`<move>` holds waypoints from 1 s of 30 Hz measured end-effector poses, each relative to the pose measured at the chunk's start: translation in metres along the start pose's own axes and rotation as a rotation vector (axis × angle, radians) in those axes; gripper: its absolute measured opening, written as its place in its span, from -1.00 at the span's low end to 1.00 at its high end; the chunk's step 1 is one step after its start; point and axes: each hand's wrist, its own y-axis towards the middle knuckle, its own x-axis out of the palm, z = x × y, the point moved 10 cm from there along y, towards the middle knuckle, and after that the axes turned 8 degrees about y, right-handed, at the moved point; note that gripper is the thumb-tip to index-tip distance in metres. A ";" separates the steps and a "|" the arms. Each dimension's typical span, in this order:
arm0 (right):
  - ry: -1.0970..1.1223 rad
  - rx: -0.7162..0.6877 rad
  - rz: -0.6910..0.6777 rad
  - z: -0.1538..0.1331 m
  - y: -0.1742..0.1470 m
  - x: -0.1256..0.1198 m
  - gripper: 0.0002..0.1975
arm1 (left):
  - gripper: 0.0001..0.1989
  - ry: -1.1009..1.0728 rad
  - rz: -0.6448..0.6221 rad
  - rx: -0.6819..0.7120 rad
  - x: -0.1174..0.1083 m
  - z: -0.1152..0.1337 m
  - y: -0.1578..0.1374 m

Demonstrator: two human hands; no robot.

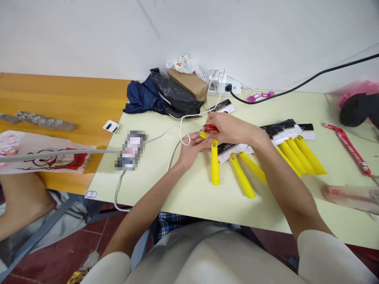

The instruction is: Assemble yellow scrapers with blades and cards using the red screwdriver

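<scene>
My left hand (pixel 192 150) grips the upper end of a yellow plastic handle (pixel 215 167), which points down toward the table's front edge. In my right hand (pixel 229 127) is a small red tool (pixel 211 128) with a metal end, held against the top of that handle. Its exact kind is hard to make out. Just right of my hands, a yellow handle (pixel 242 177) and another lie fixed to black-and-white cards (pixel 225 152). Beyond my right forearm is a row of several more carded yellow handles (pixel 308 157). A black-and-white card (pixel 224 106) lies behind my hands.
White cables loop near my hands from a power strip (pixel 232 86). A blurred phone (pixel 132 150) lies at left. Behind are a dark blue bundle (pixel 142 96), black bag (pixel 180 96) and cardboard box (pixel 189 83). A red strip (pixel 349 148) lies right. Another person's leg (pixel 26 197) shows left.
</scene>
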 end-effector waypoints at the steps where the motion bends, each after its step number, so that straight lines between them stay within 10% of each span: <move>1: 0.002 0.009 -0.002 0.000 0.000 0.000 -0.75 | -0.54 0.006 -0.001 0.000 0.001 0.001 -0.001; 30: 0.077 0.090 -0.026 0.004 -0.009 -0.007 -0.80 | -0.47 0.013 -0.001 0.010 0.005 0.003 -0.004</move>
